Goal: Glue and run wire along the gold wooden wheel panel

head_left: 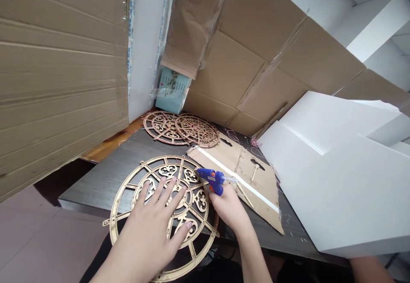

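Observation:
A round wooden lattice disc [205, 258] with scroll cutouts lies at the table's near edge, partly overhanging it. My left hand [153, 227] rests flat on the disc with its fingers spread. In my right hand [229, 204] is a blue glue gun [209, 175], fingers wrapped round its handle. Its nozzle points left, at the scrollwork on the disc's upper right part. A clear glue stick [231, 180] sticks out of the gun's back end. Whether the nozzle touches the wood, I cannot tell.
Two similar lattice discs [198, 130] overlap at the back of the dark table [96, 180]. A cardboard sheet [221, 152] with a white strip and thin wooden sticks [255, 172] lies right of the disc. A light blue box [171, 90], tall cardboard [250, 60] and white boxes [320, 180] stand around.

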The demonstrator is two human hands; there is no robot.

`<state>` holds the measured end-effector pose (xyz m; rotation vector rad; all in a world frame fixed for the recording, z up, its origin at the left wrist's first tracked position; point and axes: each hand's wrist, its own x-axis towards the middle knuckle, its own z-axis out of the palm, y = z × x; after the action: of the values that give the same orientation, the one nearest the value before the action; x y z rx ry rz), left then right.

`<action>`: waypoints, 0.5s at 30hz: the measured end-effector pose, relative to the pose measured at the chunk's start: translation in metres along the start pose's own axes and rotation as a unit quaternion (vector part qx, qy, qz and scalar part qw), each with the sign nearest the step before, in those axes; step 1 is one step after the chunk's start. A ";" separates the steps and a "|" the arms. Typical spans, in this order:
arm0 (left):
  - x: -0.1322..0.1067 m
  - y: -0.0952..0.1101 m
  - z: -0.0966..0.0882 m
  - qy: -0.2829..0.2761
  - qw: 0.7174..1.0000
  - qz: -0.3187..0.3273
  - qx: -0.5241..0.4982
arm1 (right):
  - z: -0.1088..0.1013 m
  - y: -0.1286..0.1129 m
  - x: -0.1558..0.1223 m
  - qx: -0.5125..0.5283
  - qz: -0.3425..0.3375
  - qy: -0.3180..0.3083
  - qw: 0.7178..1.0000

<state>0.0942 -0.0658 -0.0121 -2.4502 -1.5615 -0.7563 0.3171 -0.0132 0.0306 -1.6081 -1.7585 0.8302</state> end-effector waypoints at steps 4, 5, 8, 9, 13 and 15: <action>0.000 -0.001 0.000 -0.006 1.000 0.000 -0.004 | 0.002 -0.004 0.000 0.005 -0.008 -0.001 1.000; 0.000 -0.001 -0.001 -0.006 1.000 0.001 -0.005 | 0.003 -0.006 0.000 0.007 -0.012 0.000 1.000; 0.000 -0.001 -0.001 -0.002 1.000 0.004 -0.006 | 0.004 -0.012 -0.001 0.018 -0.028 -0.001 0.999; -0.001 -0.001 -0.001 0.000 1.000 0.004 -0.007 | 0.004 -0.013 -0.001 0.021 -0.031 -0.003 0.999; -0.002 -0.001 0.001 0.001 1.000 -0.001 -0.012 | 0.002 -0.014 0.000 0.019 -0.042 -0.019 0.999; -0.002 -0.001 0.002 -0.002 1.000 -0.003 -0.014 | 0.001 -0.013 0.000 0.018 -0.049 -0.027 0.998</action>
<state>0.0931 -0.0663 -0.0152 -2.4683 -1.5706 -0.7798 0.3084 -0.0141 0.0406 -1.4753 -1.8343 0.8619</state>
